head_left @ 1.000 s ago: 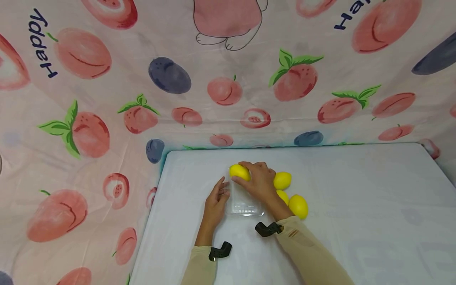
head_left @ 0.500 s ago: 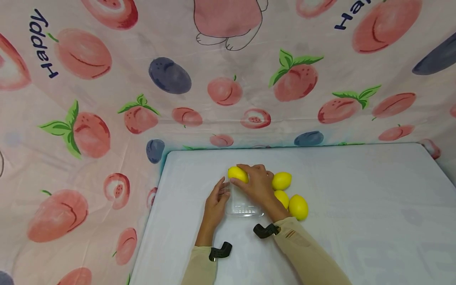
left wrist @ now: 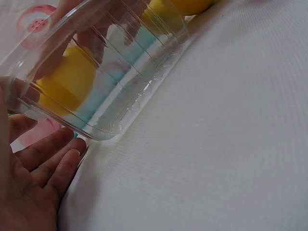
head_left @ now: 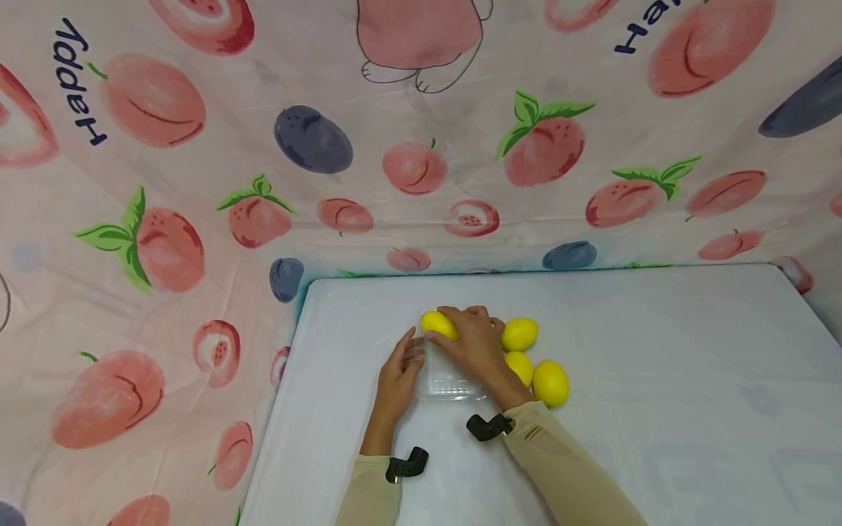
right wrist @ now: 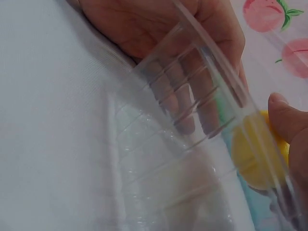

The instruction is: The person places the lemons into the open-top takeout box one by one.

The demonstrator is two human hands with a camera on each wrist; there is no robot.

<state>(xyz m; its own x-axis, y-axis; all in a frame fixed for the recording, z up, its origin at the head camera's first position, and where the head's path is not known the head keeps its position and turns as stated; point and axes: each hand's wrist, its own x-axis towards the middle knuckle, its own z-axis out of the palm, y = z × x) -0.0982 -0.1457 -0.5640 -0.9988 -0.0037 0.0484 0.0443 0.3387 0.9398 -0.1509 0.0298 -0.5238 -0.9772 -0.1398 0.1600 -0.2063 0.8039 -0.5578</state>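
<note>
A clear plastic container (head_left: 452, 386) with ribbed walls sits on the white table. My right hand (head_left: 475, 343) reaches over it, gripping a yellow lemon (head_left: 437, 324) between thumb and fingers at the container's far left corner. Through the transparent wall in the left wrist view, that lemon (left wrist: 72, 79) appears near the container's end. My left hand (head_left: 397, 376) stays along the container's left side, its fingers extended against the wall; the right wrist view shows those fingers (right wrist: 185, 91) through the plastic.
Right of the container lie three more lemons: one at the back (head_left: 520, 334), one partly behind the right wrist (head_left: 520, 367) and one nearer the front (head_left: 551, 383). A fruit-printed cloth (head_left: 414, 168) hangs behind and left of the table (head_left: 658, 365).
The right hand and its lemon have shifted slightly left and toward the front, lower over the container. The left hand stays where it was.
</note>
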